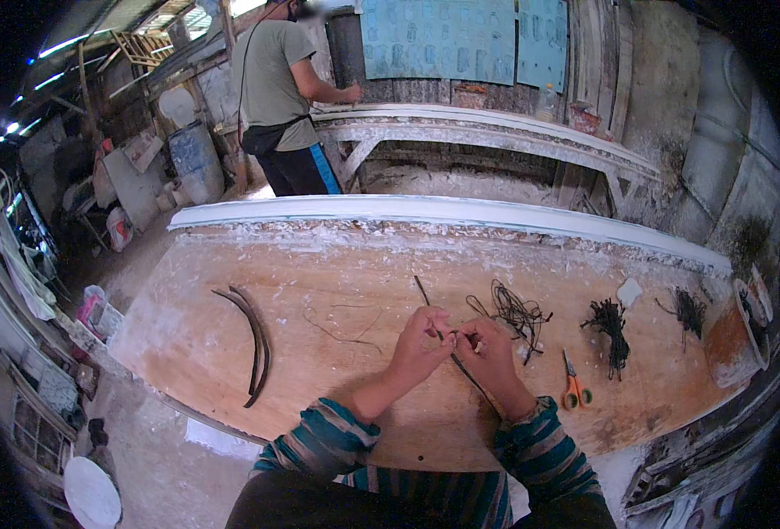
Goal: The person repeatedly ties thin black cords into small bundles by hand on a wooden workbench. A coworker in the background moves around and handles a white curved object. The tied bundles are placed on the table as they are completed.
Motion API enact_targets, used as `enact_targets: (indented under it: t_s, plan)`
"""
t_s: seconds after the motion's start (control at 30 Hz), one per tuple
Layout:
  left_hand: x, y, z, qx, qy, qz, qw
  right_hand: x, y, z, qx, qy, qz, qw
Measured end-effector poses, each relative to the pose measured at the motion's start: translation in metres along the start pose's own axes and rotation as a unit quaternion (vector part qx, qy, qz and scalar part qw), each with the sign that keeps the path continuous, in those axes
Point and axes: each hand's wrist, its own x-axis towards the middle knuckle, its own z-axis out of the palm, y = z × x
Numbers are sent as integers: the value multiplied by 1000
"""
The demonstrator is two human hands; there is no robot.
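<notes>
Over the middle of the wooden table, a thin dark strip (469, 377) runs slantwise from beyond my hands back toward my right wrist. My left hand (422, 342) pinches it near its middle. Right beside it, the fingers of my right hand (488, 351) are closed on the same strip, the fingertips of both hands almost touching. What lies between those fingertips is too small to make out. Just past my right hand is a loose tangle of black cord (520, 310). Orange-handled scissors (573, 388) lie to its right, blades pointing away from me.
Two curved dark strips (262, 344) and a thin loose thread (341, 331) lie left. Black cord bundles (615, 339) and a dusty bucket (735, 339) stand right. A long white moulding (443, 210) lines the table's far edge. Beyond, a person (275, 88) works at another bench.
</notes>
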Motion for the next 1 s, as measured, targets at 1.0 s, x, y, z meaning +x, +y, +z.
enact_targets:
  t_s: [1.0]
  plan:
    - [5, -6, -3, -264, -58, -196, 943, 1, 11, 3, 625, -108, 264, 727]
